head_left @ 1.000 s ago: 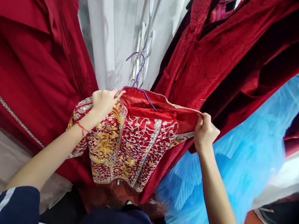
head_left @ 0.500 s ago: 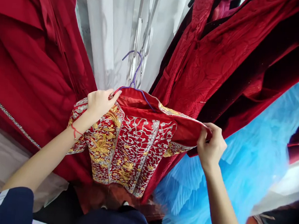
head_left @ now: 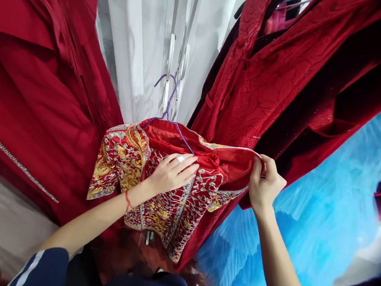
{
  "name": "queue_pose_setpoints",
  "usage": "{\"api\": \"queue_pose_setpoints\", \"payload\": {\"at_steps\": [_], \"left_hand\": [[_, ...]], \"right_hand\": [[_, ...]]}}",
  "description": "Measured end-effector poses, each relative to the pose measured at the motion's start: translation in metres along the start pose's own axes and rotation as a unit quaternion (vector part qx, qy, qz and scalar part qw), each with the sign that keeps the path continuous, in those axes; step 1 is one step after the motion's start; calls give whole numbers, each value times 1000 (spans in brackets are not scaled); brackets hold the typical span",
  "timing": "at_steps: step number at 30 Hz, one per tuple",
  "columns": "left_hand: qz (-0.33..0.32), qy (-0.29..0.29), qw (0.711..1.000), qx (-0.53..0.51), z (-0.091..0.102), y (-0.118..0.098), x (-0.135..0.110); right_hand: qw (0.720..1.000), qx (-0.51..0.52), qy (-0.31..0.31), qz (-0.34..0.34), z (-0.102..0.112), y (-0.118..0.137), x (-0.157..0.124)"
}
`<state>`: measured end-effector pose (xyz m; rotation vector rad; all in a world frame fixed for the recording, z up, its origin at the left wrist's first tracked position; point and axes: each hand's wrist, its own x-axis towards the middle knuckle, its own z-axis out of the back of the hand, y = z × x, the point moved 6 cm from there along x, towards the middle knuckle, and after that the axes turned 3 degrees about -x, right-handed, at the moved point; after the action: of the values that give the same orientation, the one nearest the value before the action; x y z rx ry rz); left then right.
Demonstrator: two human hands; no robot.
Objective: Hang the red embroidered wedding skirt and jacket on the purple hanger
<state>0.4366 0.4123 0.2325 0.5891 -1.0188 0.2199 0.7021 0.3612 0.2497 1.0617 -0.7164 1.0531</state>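
Observation:
A red jacket [head_left: 175,204] thick with gold and silver embroidery hangs in front of me on a purple wire hanger [head_left: 167,107]. My left hand [head_left: 172,173] lies on the jacket's front near the collar, fingers stretched out flat on the cloth. My right hand [head_left: 265,185] is closed in a pinch on the jacket's right shoulder edge and holds it out to the right. The red lining shows inside the open neck.
Plain red gowns [head_left: 41,94] hang at the left, one with a silver trim line. A crinkled dark red robe [head_left: 282,80] hangs at the right above a bright blue tulle skirt [head_left: 321,208]. White fabric [head_left: 142,45] and white hangers [head_left: 170,65] hang behind.
My left hand has let go of the jacket's left shoulder and moved right onto its front. The left sleeve now hangs free. My right hand keeps its pinch.

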Motion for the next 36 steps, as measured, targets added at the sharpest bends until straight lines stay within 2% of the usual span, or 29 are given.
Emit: {"api": "queue_pose_setpoints", "payload": {"at_steps": [3,5,8,11,15,17,22,25,29,32,36], "left_hand": [[42,10,999,-12,-15,9,20],[70,47,996,-17,-26,20,28],[69,106,992,-24,-34,29,31],[64,127,989,-45,-27,33,29],[25,169,977,-127,-10,40,28],[11,190,968,-166,-2,44,28],[20,201,963,-176,9,49,26],[23,198,964,-173,10,47,26],[24,179,970,-160,11,43,27],[32,166,978,-126,5,39,30],[68,174,980,-73,-15,32,33]], "right_hand": [[1000,24,1,4,-3,-1,3],[999,33,1,-2,-4,-3,4],[999,42,3,-25,-3,-6,4],[997,59,47,-31,-2,-9,5],[980,73,183,11,-5,-15,4],[978,59,198,18,-3,-22,2],[996,2,89,6,3,-30,-5],[996,-81,32,-9,1,-26,-12],[986,-157,34,-38,3,-28,-21],[990,-138,34,-1,16,-28,-27],[988,-141,13,60,42,-20,-39]]}}
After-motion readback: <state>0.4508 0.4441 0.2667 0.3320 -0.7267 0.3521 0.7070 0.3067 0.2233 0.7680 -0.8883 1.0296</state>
